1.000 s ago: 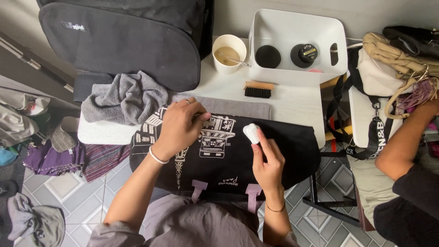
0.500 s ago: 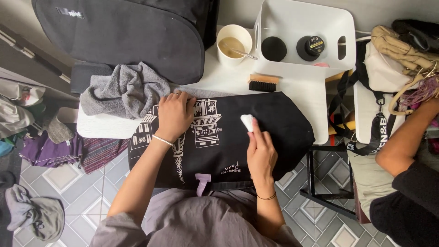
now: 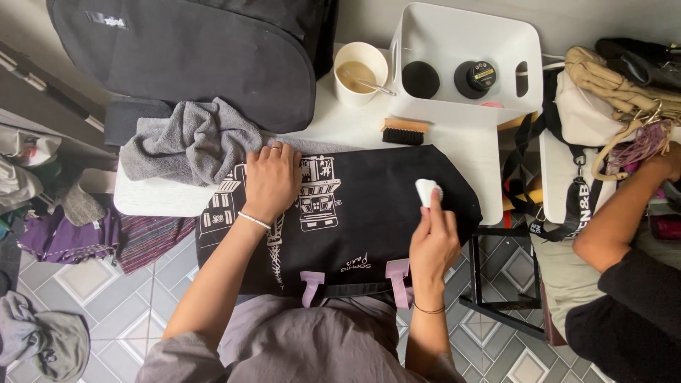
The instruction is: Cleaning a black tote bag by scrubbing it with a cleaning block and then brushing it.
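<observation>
**Black tote bag pinned flat while a white pad is pressed to its cloth**

The black tote bag [image 3: 355, 213] lies flat across the white table [image 3: 468, 152], a matte woven cloth with a white line print of buildings and 2 lilac handle loops hanging over the near edge at the person's lap. The left hand [image 3: 272, 179] lies palm down, fingers spread, on the printed part, holding the cloth flat; it grips nothing. The right hand [image 3: 433, 241] pinches a small white pad [image 3: 426, 190], soft and rounded, against the bag's plain right part, near the bag's right edge.

Just beside the left hand, a crumpled grey towel [image 3: 191, 145] touches the bag's upper left corner. A wooden brush [image 3: 403, 132] with dark bristles lies just above the bag's top edge, and a white cup [image 3: 360, 71] with a spoon stands behind it. The white plastic bin [image 3: 464, 42] holds 2 round black tins. Bare tabletop shows only to the right of the bag.

Since half a second ago, the right hand and pad have slid further right across the cloth; the left hand has stayed put.

At the right, another person's arm [image 3: 624, 213] reaches toward hanging bags.
</observation>
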